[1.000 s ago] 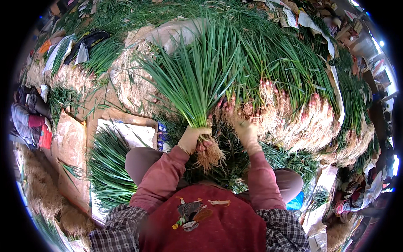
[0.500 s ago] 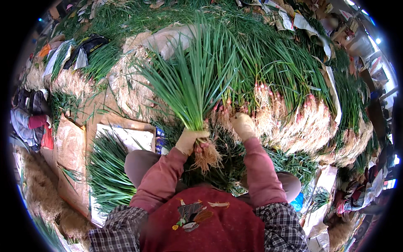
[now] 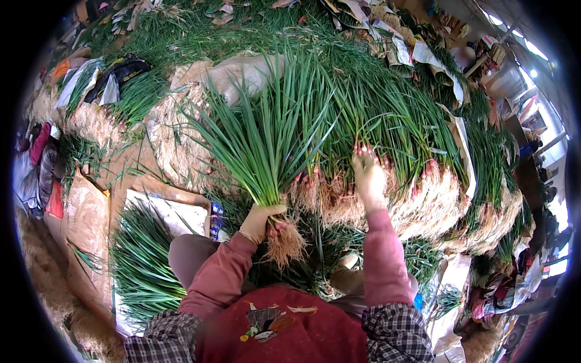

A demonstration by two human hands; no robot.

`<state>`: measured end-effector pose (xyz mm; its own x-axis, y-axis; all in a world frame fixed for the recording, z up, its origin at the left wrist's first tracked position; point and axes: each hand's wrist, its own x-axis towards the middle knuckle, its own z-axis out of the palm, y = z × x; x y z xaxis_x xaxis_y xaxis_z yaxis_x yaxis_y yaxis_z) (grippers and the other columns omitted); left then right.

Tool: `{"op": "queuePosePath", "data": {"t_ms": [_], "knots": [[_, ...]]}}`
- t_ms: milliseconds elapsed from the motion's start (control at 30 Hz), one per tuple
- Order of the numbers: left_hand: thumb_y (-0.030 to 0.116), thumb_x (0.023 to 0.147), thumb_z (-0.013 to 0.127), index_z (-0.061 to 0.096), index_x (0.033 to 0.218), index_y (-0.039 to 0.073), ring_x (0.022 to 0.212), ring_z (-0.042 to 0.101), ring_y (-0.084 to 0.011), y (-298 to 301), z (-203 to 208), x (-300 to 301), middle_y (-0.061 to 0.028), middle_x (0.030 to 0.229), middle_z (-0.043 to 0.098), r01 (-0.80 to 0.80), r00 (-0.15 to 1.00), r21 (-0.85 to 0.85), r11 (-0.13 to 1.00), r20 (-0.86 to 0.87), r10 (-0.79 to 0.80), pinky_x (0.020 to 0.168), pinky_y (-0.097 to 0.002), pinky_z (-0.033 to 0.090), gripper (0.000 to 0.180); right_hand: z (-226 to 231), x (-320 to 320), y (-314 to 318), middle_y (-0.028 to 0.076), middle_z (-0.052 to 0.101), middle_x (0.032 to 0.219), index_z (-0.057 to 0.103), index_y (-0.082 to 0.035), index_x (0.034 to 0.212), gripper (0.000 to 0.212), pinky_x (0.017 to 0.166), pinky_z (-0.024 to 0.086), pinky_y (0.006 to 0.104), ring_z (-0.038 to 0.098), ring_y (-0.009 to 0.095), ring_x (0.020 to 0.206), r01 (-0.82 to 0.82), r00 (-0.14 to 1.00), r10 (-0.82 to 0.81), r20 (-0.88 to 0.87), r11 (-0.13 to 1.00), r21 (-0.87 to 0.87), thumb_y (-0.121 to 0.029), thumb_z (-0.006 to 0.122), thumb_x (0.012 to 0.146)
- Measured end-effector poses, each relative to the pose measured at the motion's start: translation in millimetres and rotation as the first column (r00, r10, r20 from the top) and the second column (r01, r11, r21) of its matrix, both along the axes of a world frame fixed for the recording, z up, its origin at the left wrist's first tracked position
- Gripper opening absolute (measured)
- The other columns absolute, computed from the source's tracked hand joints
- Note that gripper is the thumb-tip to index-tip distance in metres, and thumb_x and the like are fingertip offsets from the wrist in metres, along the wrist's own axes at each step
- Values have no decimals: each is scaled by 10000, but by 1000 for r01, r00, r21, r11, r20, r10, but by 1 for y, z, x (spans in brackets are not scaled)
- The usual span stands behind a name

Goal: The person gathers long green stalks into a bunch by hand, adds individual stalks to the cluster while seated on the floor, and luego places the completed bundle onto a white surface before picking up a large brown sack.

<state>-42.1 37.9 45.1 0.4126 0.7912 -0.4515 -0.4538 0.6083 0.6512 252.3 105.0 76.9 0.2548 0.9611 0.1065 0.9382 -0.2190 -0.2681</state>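
My left hand (image 3: 257, 221), in a pale glove, is closed round a thick bunch of spring onions (image 3: 261, 163). Their long green leaves fan upward and away, and the reddish bulbs and pale roots hang below my fist. Ahead and to the right, my right hand (image 3: 370, 179), also gloved, reaches into a large heap of spring onions (image 3: 417, 130). Its fingers are drawn together at the reddish bulbs of a few stalks there; the hand itself partly hides them.
To my left, more green leaves (image 3: 148, 260) lie beside a white sheet (image 3: 172, 213). Brown sacking (image 3: 88, 236) covers the floor farther left. Another rooted heap (image 3: 94, 127) stands at the far left. A person's sleeve (image 3: 41, 142) shows at the left edge.
My right hand has moved forward and slightly right along the heap, its arm stretched farther. The left hand keeps its hold on the bunch. The whole view has shifted a little.
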Motion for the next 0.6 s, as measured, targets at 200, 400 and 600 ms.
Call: {"op": "queuePosePath", "data": {"t_ms": [200,400,600], "knots": [[-41,766,608,549,1080,4,683,593,-144,5,-9,13,-98,988,640,0,999,2,1000,46,0,508,-237,482,323,-21,31,64,118,673,739,647,-22,906,302,556,544,326,672,238,639,97,939,-107,328,994,45,-312,583,853],[9,782,560,479,1206,17,566,565,-145,4,-19,12,-142,1115,627,106,990,68,992,82,-111,475,-247,468,432,-51,-57,-62,114,629,632,648,-1,881,232,491,516,343,581,201,481,12,910,19,-414,997,73,-229,636,841],[169,807,626,526,1228,50,533,567,-117,-5,-13,20,-66,770,608,185,979,-106,977,-64,-192,361,-215,395,449,-51,-99,-118,108,630,669,654,-12,780,345,560,470,319,592,184,569,-166,584,111,-804,986,15,-345,629,865]]}}
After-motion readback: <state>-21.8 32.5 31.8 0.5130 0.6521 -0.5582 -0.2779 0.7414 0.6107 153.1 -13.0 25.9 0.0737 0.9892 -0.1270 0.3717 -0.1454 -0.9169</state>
